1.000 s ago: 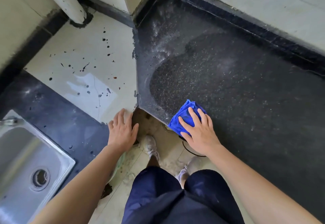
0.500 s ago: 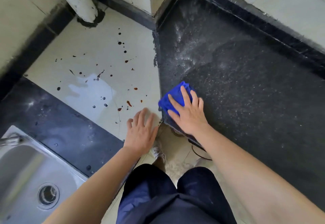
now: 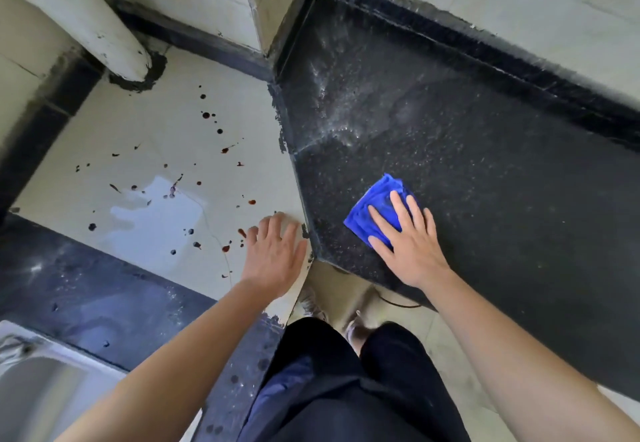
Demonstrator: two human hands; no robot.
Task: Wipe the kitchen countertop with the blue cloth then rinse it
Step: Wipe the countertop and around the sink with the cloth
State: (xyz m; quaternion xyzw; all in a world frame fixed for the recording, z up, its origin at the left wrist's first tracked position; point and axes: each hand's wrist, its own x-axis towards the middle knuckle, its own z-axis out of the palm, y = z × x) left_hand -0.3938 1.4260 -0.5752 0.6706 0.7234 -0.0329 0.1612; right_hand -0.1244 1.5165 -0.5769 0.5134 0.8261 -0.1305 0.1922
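Observation:
A folded blue cloth (image 3: 372, 204) lies on the black speckled countertop (image 3: 485, 171), a little in from its front left corner. My right hand (image 3: 408, 244) presses flat on the cloth with straight, spread fingers that cover its near half. Wet streaks shine on the black stone toward the back corner. My left hand (image 3: 273, 254) rests open, palm down, on the pale tiled corner section (image 3: 166, 150), close to its front edge. That pale surface carries dark red-brown spots and a small puddle.
A steel sink (image 3: 38, 382) sits at the lower left in a second dark counter strip (image 3: 86, 289). A white pipe (image 3: 90, 22) rises at the back left corner. Tiled walls close the back. My legs and shoes stand on the floor below.
My right hand has slid the cloth away from the counter's left edge, to the right and further in. My left hand has stayed on the pale section.

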